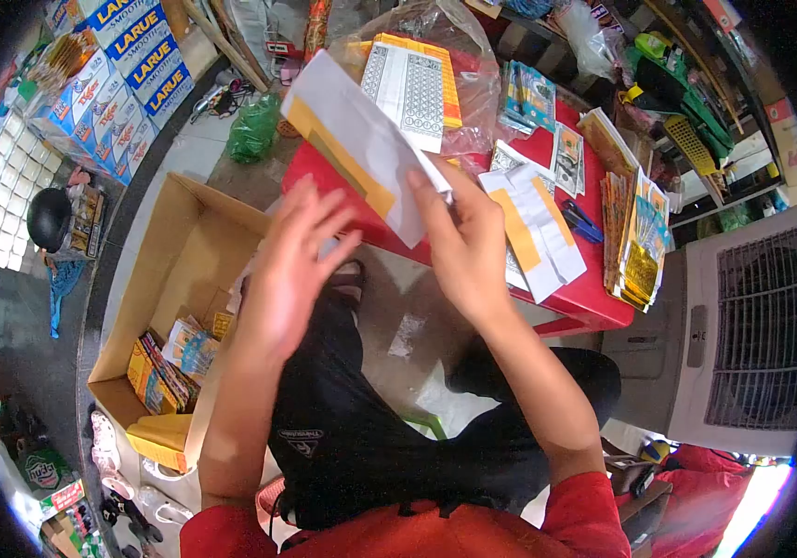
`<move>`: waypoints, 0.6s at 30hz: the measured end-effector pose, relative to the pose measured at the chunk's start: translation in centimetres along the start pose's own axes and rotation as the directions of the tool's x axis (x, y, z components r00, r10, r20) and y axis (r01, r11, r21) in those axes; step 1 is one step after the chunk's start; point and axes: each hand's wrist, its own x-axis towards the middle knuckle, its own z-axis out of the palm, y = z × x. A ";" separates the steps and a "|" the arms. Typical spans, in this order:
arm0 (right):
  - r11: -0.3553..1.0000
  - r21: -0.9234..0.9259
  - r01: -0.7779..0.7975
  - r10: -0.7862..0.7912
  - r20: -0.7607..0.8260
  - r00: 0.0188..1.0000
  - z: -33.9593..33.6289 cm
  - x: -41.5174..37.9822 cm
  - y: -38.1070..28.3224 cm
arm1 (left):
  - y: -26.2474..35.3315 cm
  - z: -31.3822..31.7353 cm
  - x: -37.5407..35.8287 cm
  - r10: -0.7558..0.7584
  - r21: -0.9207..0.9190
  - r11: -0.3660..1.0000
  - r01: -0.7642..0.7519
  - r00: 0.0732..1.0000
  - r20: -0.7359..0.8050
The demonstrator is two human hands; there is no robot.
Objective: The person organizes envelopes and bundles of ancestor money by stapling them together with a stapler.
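Note:
My right hand point(463, 237) grips the right end of a folded white sheet point(352, 121) with a yellow-orange strip along its lower side, held up over the edge of the red table point(380, 228). Just left of the sheet, my left hand point(301, 246) is somewhat blurred, its fingers spread and nothing in them. Another white and orange folded paper point(538, 228) lies on the table to the right of my right hand. Behind the held sheet, a stack of printed white and yellow sheets point(408, 88) rests on clear plastic.
An open cardboard box point(152, 270) with colourful packets stands at the left. On the table are blue packets point(528, 98), a dark blue stapler-like tool point(582, 221) and a bundle of colourful papers point(640, 242). An air cooler point(751, 339) stands at the right.

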 end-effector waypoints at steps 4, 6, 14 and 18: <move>0.970 0.238 0.053 -0.059 0.018 0.998 -1.8 -2.8 -1.9 | 1.6 6.6 2.1 0.081 -0.171 0.981 -0.092 0.994 -0.069; 0.979 0.193 0.061 -0.079 0.083 0.993 -3.9 -3.9 -2.0 | 1.1 8.8 3.3 0.209 -0.156 0.964 -0.217 0.976 -0.066; 0.921 0.381 -0.084 0.094 -0.006 0.996 -9.9 -4.8 0.0 | -1.6 15.3 4.9 0.189 -0.094 0.980 -0.178 0.973 0.135; 0.899 0.413 -0.146 0.158 0.005 0.987 -12.0 -4.6 1.5 | -2.7 14.9 6.2 -0.006 -0.357 0.925 0.131 0.944 0.330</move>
